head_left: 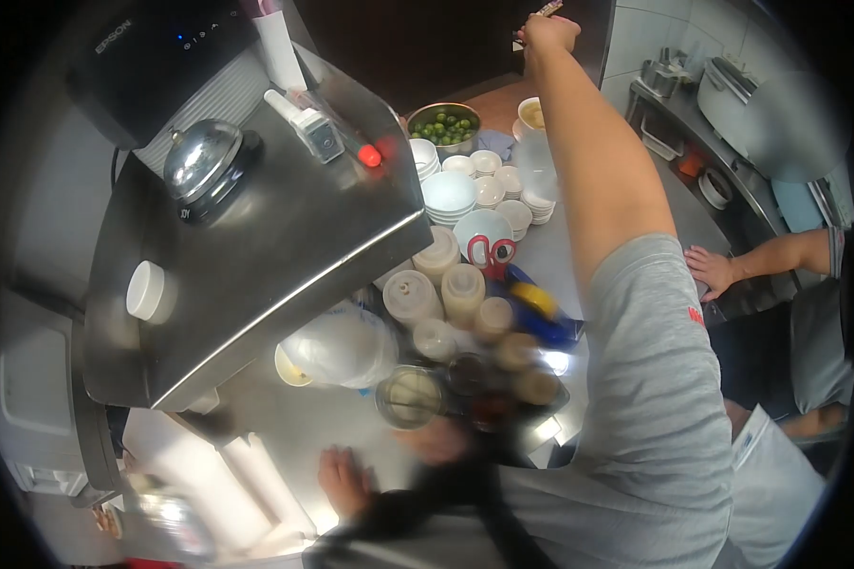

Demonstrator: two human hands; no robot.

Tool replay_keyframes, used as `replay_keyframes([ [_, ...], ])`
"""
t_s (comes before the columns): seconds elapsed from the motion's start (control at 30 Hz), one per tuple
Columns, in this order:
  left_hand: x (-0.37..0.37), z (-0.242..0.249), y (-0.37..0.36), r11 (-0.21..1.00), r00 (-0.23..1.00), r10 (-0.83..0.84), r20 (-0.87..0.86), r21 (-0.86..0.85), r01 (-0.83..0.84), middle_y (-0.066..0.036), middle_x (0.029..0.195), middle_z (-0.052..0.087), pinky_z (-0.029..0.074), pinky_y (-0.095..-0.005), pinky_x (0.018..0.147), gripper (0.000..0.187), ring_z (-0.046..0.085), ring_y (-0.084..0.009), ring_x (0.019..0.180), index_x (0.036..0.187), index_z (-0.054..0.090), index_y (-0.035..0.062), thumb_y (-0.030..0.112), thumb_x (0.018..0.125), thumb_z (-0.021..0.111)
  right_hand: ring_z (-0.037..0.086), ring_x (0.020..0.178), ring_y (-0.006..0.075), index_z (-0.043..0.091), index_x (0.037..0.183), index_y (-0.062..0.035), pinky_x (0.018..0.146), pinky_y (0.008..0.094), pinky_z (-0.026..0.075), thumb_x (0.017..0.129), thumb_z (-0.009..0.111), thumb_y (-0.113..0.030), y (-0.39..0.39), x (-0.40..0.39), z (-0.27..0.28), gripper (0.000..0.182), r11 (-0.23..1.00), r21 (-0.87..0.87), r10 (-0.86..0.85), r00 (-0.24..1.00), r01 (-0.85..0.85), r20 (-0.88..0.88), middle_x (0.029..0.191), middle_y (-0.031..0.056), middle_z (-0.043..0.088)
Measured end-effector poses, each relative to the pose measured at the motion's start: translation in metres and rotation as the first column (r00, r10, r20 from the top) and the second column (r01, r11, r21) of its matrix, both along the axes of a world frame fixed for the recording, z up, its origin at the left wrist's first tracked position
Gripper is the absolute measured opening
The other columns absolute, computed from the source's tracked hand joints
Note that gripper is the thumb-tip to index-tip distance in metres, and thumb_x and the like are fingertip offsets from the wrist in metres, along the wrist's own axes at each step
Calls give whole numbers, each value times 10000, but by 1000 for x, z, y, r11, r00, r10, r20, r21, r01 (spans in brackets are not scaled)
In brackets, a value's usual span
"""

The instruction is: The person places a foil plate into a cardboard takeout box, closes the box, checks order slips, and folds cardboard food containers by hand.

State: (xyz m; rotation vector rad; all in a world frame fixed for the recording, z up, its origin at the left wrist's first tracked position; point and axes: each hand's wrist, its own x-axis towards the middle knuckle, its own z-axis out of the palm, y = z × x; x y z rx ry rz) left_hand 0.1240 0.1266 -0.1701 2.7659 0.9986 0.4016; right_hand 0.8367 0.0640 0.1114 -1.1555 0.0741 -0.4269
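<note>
At the far end of the tabletop point(626, 180), your right hand point(547, 30) is stretched high, fingers clamped on a thin stick-like object point(547, 9) too small to identify. Below that arm sit a cup of pale liquid point(531, 115), a steel bowl of green limes point(443, 124), and stacks of small white bowls point(489, 190). Nearer you, red-handled scissors point(491, 251) stand in a bowl, and capped squeeze bottles point(446, 294) crowd the middle. Your left hand point(343, 482) lies low on the tabletop, blurred; fingers look spread flat, holding nothing. A steel shelf point(285, 247) carrying a call bell point(202, 159) overhangs the left side. Another person's hand point(710, 270) rests on the right edge.
</note>
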Motion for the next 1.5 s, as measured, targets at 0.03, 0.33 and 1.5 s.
replay_keyframes([
  [0.03, 1, 1, -1, 1000, 1000, -5, -2, 22, 5, -163, 1313, 463, 343, -495, 987, 628, 404, -386, 1234, 1225, 503, 89, 133, 639, 726, 618, 587, 192, 466, 1046, 36, 494, 289, 531, 769, 615, 44, 2, 2, -1, 315, 1000, -13, 5, 1000, -5, 18, 821, 159, 610],
  [0.33, -2, -7, 5, 998, 999, -35, -29, 56, 37, -186, 1295, 470, 353, -511, 967, 663, 421, -411, 1204, 1212, 509, 73, 123, 584, 718, 637, 753, 259, 598, 961, -40, 676, 372, 521, 850, 569, -210, 7, 41, -173, 205, 952, -206, 178, 957, -226, -230, 857, 138, 627],
  [1.5, -5, 5, 1, 999, 1000, -22, 1, -31, 22, -151, 1317, 415, 310, -483, 1003, 563, 372, -375, 1246, 1244, 479, 107, 261, 741, 678, 515, 549, 92, 551, 985, -44, 524, 225, 452, 790, 741, -333, -91, 8, -48, 397, 975, -65, 221, 941, -211, 258, 687, 32, 573],
])
